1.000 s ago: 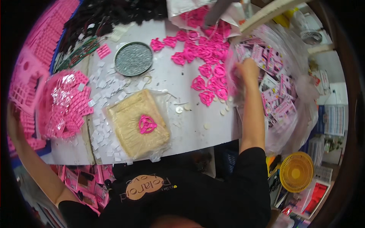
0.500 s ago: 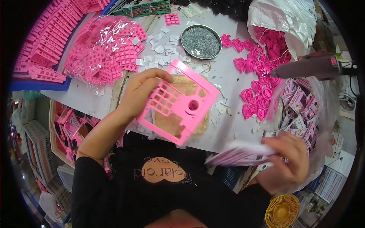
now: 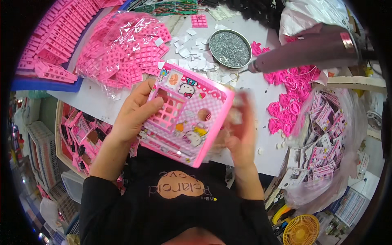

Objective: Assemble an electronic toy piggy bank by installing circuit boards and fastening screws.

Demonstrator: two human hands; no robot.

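Observation:
My left hand [image 3: 134, 112] grips a flat pink plastic toy housing [image 3: 212, 141] by its left edge, thumb on the front face. A printed sheet [image 3: 185, 114] with cartoon figures covers that face; the pink button grid [image 3: 168, 112] shows through its window, and a round hole sits to the right. My right hand [image 3: 241, 134] is beside the housing's right edge, smeared by motion. Whether its fingers hold anything is not clear.
An electric screwdriver [image 3: 306, 53] hangs over the far right, above pink curled parts [image 3: 292, 102]. A round tin of screws [image 3: 230, 48] stands behind the housing. Around lie bagged pink button grids [image 3: 122, 53], a bag of printed cards [image 3: 322, 139] and a yellow basket [image 3: 301, 231].
My right hand has moved left from the card bag to the housing. The stack of printed cards it held is no longer seen there. A printed sheet now covers the housing's face.

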